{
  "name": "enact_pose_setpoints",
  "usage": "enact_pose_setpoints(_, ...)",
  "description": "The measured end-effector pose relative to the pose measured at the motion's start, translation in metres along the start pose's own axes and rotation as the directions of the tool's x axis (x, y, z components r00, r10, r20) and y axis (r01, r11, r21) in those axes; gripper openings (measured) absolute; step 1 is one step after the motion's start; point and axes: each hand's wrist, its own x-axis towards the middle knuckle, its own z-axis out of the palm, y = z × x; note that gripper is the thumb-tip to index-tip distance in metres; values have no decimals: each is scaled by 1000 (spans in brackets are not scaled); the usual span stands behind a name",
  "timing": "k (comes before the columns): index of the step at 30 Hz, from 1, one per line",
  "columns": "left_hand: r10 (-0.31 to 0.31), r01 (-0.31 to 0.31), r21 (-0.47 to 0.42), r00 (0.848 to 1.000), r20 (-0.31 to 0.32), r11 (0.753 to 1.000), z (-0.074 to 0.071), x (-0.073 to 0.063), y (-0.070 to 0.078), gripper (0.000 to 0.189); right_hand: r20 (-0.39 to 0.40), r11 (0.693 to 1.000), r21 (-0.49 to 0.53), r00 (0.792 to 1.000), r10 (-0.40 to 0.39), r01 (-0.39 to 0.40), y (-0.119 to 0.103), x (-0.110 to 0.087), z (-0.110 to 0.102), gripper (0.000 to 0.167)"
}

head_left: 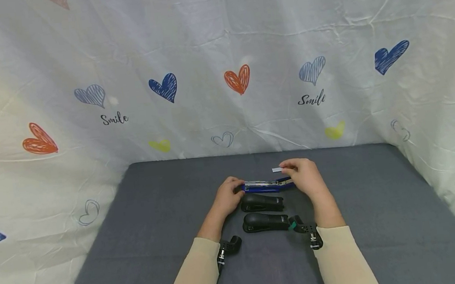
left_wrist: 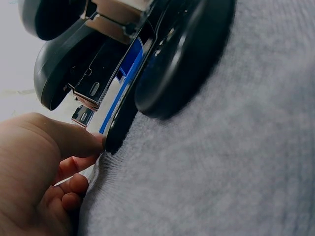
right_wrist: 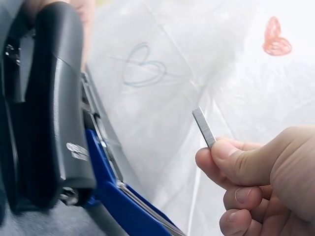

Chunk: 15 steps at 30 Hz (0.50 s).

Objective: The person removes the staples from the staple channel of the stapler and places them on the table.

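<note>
A blue stapler (head_left: 262, 189) lies folded open on the table, its metal magazine facing up. My left hand (head_left: 226, 198) holds its left end between thumb and fingers; in the left wrist view, black staplers partly hide its blue body (left_wrist: 119, 101). Just beyond the stapler's right part, my right hand (head_left: 305, 176) pinches a short strip of staples (right_wrist: 203, 127) between thumb and forefinger. The strip points left, held apart from the stapler. Two black staplers, a nearer one (head_left: 266, 222) and a farther one (head_left: 261, 203), lie side by side in front of the blue one.
A grey cloth (head_left: 159, 241) covers the table. Behind it hangs a white sheet (head_left: 200, 117) printed with hearts and "Smile". Black wrist camera mounts (head_left: 315, 239) sit on both forearms, the right one close to the nearer black stapler.
</note>
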Motion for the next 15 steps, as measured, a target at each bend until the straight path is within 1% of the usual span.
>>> enact_pose_setpoints(9, 3, -3, -1, 1000, -9, 1000, 1, 0, 0, 31, -41, 1000, 8, 999, 16, -16, 7, -4, -18, 23)
enact_pose_setpoints(15, -7, 7, -4, 1000, -5, 1000, 1, 0, 0, 31, -70, 1000, 12, 997, 19, -19, 14, -4, -27, 23)
